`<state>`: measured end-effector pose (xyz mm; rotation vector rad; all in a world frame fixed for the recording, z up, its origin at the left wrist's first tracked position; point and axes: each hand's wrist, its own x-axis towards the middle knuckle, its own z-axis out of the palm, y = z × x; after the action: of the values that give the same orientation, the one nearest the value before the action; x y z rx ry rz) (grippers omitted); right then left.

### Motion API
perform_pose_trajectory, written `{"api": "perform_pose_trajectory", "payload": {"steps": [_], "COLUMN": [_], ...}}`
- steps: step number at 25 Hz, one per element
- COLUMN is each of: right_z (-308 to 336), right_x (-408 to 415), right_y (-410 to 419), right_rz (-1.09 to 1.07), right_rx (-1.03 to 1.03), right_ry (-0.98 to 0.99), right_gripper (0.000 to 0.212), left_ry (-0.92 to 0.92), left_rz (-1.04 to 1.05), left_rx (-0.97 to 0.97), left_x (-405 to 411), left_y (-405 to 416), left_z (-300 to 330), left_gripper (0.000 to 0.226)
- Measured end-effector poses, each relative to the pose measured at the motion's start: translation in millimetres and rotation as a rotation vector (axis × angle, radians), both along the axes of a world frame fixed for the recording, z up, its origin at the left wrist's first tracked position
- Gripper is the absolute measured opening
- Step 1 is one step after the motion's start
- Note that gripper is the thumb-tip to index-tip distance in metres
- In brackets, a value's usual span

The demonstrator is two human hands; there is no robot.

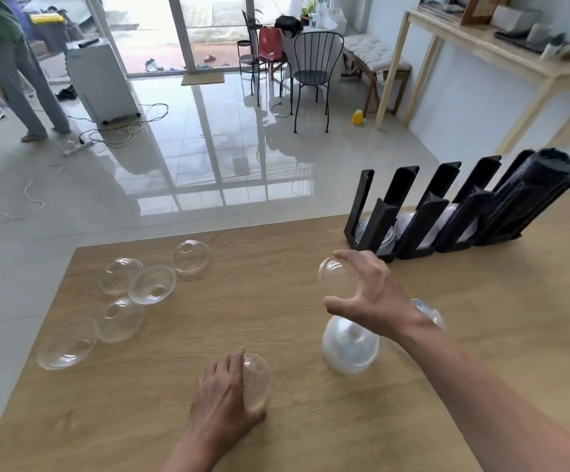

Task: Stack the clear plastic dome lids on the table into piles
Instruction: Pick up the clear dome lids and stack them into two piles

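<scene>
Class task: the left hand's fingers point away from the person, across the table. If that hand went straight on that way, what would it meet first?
Probably the dome lid that the left hand already touches; beyond it, bare table.

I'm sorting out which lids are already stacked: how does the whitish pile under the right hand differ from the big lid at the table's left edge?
The pile looks milky and opaque; the big lid is see-through. The pile is several lids nested, the big lid a single one. The pile sits just below the right hand; the big lid lies far from both hands. Both are dome lids resting on the wooden table.
</scene>
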<state>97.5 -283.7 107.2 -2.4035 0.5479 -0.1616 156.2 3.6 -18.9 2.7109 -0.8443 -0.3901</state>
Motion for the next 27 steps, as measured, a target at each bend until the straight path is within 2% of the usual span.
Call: {"api": "perform_pose_trajectory", "payload": {"steps": [3,6,8,11,14,18,23,27], "right_z": [-3.0,-12.7,-16.8,-19.1,-18.7,-26.1,-67.1,-83.7], "right_x": [-40.7,-74.4,-90.1,-105.4,-113.3,-108.2,-99.8,-100.1], "right_y": [-48.8,-83.3,-98.9,-113.7,-121.3,-126.1,-117.2,-117.5], "right_rz": [-0.041,-0.096,-0.090,-0.058,-0.026,0.018,0.110,0.103], "right_rx": [-0.041,-0.064,-0.090,-0.137,-0.170,-0.233,-0.235,-0.186], "right_ry": [-0.005,0.004,0.019,0.044,0.050,0.060,0.316,0.263], "right_gripper": [0.086,0.085,0.084,0.083,0.083,0.085,0.086,0.089], "left_ry": [0.080,-0.048,-0.105,-0.104,-0.007,0.053,0.088,0.113], "left_rz": [0.035,-0.070,-0.112,-0.086,-0.027,0.026,0.047,0.053], "left_rx": [-0.217,-0.360,-0.381,-0.260,-0.103,-0.084,0.021,0.054], "left_x": [-36.9,-61.8,-74.4,-80.8,-77.6,-72.1,-69.5,-66.0], "left_y": [-35.2,-92.2,-133.2,-170.3,-176.1,-176.1,-180.5,-183.8], "left_z": [31.0,56.8,65.6,56.2,37.3,30.8,41.5,46.2], "left_gripper": [0.097,0.094,0.097,0.098,0.094,0.093,0.097,0.096]}}
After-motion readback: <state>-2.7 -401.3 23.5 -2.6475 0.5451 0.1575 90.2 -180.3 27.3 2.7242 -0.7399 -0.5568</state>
